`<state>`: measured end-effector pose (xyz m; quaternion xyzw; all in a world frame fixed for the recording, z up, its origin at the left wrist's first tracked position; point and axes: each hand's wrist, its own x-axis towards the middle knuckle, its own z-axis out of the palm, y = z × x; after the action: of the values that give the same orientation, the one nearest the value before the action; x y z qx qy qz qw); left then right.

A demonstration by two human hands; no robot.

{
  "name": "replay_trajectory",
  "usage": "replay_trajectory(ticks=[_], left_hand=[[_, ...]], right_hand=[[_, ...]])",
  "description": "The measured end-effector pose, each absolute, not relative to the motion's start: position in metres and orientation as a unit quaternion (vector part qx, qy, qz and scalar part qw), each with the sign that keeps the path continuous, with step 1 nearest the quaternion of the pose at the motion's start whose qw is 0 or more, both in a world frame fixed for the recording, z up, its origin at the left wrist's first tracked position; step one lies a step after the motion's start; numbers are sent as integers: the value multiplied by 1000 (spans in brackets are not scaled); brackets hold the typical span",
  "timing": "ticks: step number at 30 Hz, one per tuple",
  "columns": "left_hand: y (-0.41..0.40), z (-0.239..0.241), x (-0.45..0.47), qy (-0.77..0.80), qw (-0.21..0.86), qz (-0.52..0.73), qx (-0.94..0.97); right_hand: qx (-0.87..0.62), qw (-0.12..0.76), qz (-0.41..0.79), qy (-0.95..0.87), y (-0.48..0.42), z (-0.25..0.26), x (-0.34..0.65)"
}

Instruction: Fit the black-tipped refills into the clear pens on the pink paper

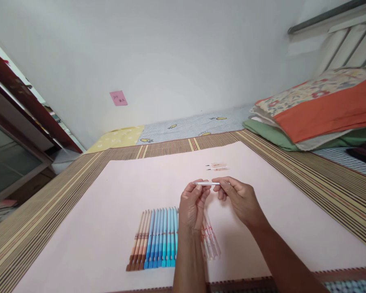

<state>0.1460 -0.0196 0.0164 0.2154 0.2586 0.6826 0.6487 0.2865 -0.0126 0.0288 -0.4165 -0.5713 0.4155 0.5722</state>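
Note:
Above the pale pink sheet, a slim white pen lies level between my two hands. My left hand pinches its left end between thumb and fingertips, palm turned up. My right hand grips the right end, fingers curled over it. Just beyond them rest two thin pen refills with dark tips. Below my left hand runs a row of brown-and-peach pens and blue pens. Clear pens with red markings lie to the right, partly hidden by my left forearm.
The sheet lies on a striped mat. Folded bedding with an orange cover is piled at the right. A patterned cloth runs along the white wall, where a pink note is stuck. A dark-framed cabinet stands left.

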Motion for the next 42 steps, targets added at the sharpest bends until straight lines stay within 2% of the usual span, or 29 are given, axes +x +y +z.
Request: replay_trajectory(ticks=[13,18,22,25,28,31,33,35,38,40,42], left_hand=[[-19,16,149,250,655,695,162],[-21,16,153,234,664,686,182],[-16,12,156,218,684,688,106],[-12,12,152,218,699,680,-28],[-9,16,145,189,689,690,-118],[-8,18,140,194,668,708,-121],[-8,18,141,209,664,709,-114],[-9,17,143,220,667,703,-115],[-10,16,146,232,670,696,-113],[-11,17,147,240,669,695,-109],[-11,18,148,249,666,695,-108]], right_hand=[[-322,575,617,-429,-7,25,297],[-292,559,656,-415,-5,17,296],[-277,525,664,-454,-4,20,297],[-336,534,599,-493,1,21,308],[-481,537,426,-546,13,8,328],[-597,462,217,-619,27,-19,345],[-627,378,132,-668,35,-37,349],[-633,313,86,-703,39,-50,347],[-633,261,47,-727,39,-58,340],[-636,252,34,-729,36,-57,337],[-630,280,44,-723,32,-53,334]])
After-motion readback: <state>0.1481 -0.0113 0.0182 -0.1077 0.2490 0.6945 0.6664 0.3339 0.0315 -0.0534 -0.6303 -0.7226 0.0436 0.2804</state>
